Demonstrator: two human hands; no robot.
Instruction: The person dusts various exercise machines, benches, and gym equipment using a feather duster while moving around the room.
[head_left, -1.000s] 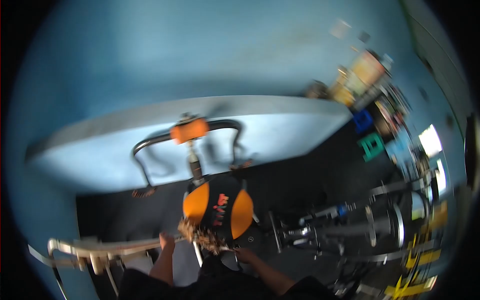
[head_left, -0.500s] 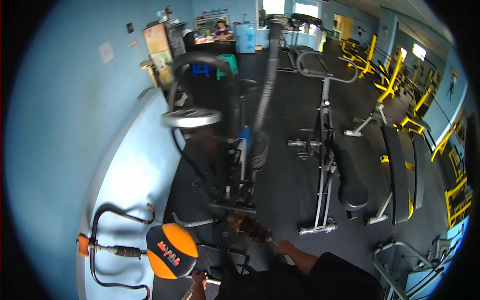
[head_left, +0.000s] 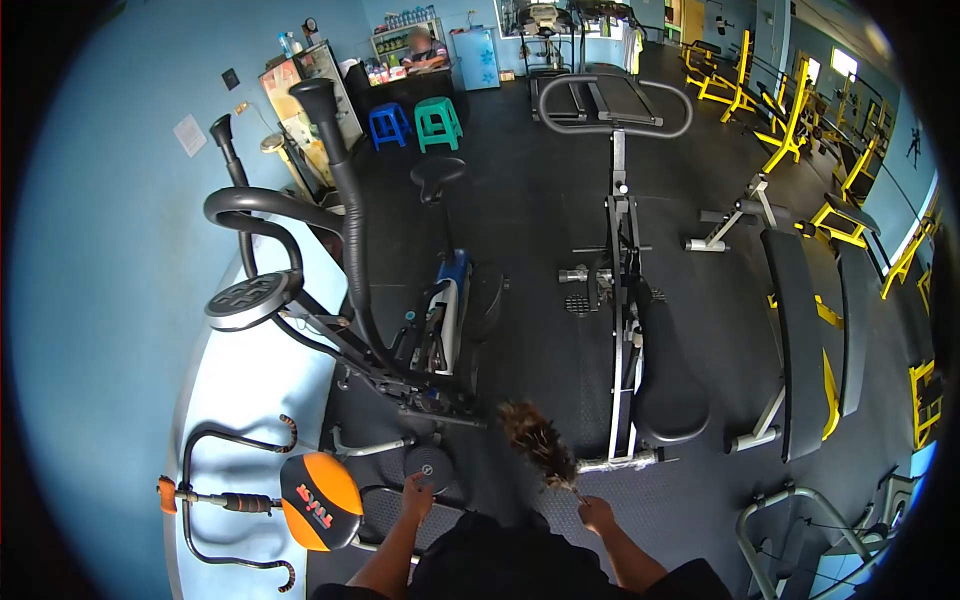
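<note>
My right hand (head_left: 596, 514) is closed round the thin handle of a brown feather duster (head_left: 538, 442). The duster's feathers point forward and left, over the black floor by the foot of an exercise bike (head_left: 672, 370). My left hand (head_left: 418, 498) holds nothing, its fingers loosely apart. In the view it overlaps the lower edge of a round black disc (head_left: 430, 468); whether it touches the disc, I cannot tell. Left of that hand is an orange and black twist-machine seat (head_left: 320, 502). An elliptical trainer (head_left: 350, 340) stands ahead on the left.
A second bike with a blue and white body (head_left: 450, 300) is beyond the elliptical. Blue (head_left: 389, 125) and green stools (head_left: 438, 124) stand before a counter where a person (head_left: 426, 52) sits. Padded benches (head_left: 795, 340) and yellow-framed machines (head_left: 790, 120) line the right.
My left hand has risen from beside the twist seat's bar toward the round disc. The duster has swung right with my right hand. The blurred view has steadied and shifted, showing the elliptical's handles clearly.
</note>
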